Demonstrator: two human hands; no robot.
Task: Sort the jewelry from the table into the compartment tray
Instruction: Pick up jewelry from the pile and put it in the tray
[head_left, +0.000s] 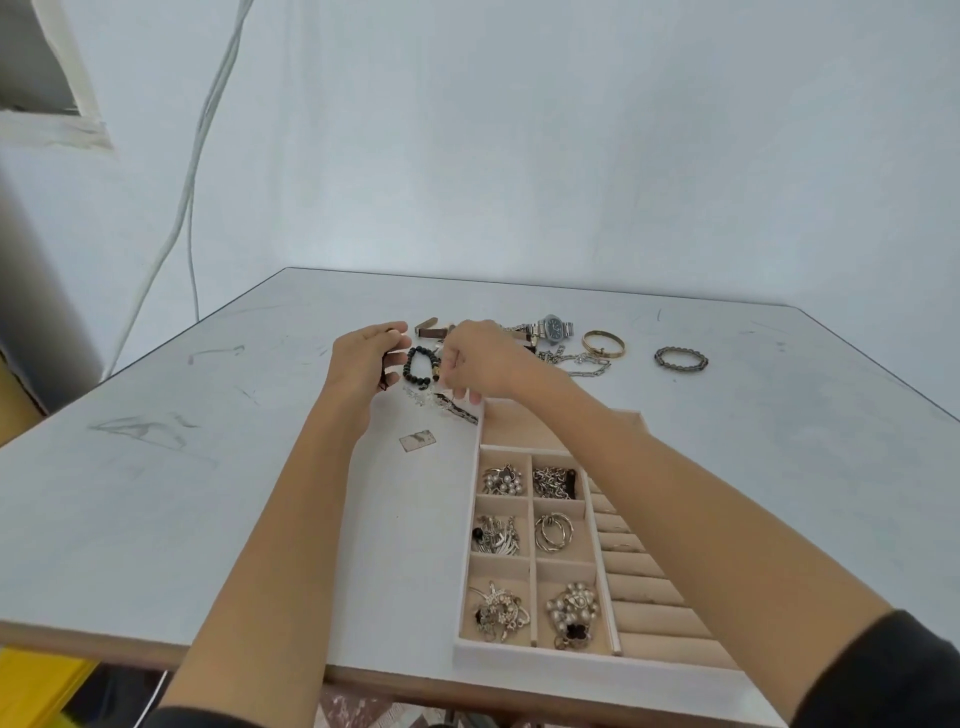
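A scuffed grey table (156, 519) met a pale wall (519, 156). The beige tray (519, 662) held silvery jewelry (501, 480). The left hand (371, 358) gripped a dark cord (384, 385); the right hand (478, 364) was unclear.

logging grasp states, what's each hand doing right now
Left hand: curled round a thin dark strand.
Right hand: fingers down over the small silver jewelry; grip cannot be told.

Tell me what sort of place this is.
Likely a plain workroom, not a shop: a scuffed grey table, a bare white wall with loose cables running down it, and a jewelry tray.
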